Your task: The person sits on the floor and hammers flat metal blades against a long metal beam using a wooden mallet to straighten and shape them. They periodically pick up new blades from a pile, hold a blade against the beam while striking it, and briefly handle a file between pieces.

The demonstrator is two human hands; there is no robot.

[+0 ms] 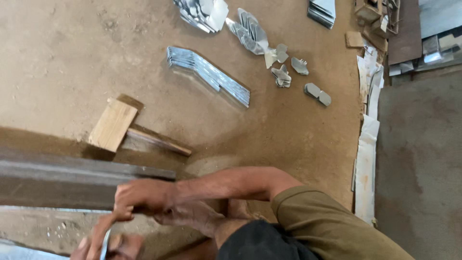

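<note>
Down at the frame's bottom edge, one hand [108, 243] is pinching a thin metal strip [104, 245], fingers closed around it, while the other hand [144, 195] is curling over the long steel bar [72, 180], though whether gripping it I cannot tell. Keeping the strip pressed flat and square to that bar's edge looks wise, with the wooden mallet [120, 127] lying just beyond on the dirt floor [62, 58].

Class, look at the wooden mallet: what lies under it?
The mallet lies on bare sandy ground, its handle running toward the dark metal beam. Whatever is directly beneath the head is covered.

I see open dirt floor [62, 58] ahead. A wooden mallet [120, 127] and stacked metal strips [207, 74] block my middle path.
</note>
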